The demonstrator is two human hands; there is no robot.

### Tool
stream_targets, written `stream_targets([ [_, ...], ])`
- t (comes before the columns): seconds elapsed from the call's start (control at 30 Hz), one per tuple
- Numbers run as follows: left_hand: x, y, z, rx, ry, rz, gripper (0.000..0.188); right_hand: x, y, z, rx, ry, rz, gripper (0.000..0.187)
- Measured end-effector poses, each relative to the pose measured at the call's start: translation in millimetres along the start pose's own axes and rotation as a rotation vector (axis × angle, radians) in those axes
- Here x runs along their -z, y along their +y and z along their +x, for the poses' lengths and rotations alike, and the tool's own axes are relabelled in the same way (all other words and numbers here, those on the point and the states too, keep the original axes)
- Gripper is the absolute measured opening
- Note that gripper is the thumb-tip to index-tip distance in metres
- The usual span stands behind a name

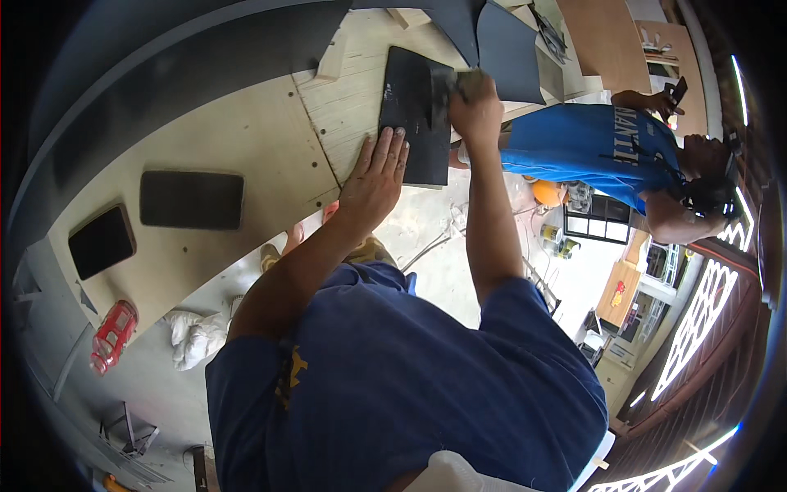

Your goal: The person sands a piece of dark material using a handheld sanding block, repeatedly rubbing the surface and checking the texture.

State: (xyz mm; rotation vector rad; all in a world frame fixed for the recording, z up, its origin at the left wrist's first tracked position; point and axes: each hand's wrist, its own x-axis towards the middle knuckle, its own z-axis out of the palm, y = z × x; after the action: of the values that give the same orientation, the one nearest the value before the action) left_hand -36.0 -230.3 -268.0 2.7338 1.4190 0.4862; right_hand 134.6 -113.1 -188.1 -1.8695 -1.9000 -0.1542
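A flat black panel lies on the pale wooden workbench, its near end reaching past the bench edge. My left hand is laid flat with fingers stretched out, fingertips on the panel's left side near its close end. At the panel's right edge, my right hand is closed around a small dark tool. Its working edge is smeared by motion over a dark streak on the panel, so I cannot tell its exact kind.
Two dark phone-like slabs and a red bottle are on the bench's left part. Curved black pieces lie beyond the panel. A person in a blue shirt stands at the right, holding a phone. A white sack lies below.
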Motion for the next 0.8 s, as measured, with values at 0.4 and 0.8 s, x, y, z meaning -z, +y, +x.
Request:
stream_targets([
  [0.4, -2, -3, 10, 0.047, -0.010, -0.019, 0.052, 23, -19, -41, -0.168, -0.134, 0.103, 0.028],
  [0.8, 154, -34, 78, 0.428, 0.355, -1.001, 0.033, 152, 66, -51, -0.397, 0.427, 1.234, 0.030],
])
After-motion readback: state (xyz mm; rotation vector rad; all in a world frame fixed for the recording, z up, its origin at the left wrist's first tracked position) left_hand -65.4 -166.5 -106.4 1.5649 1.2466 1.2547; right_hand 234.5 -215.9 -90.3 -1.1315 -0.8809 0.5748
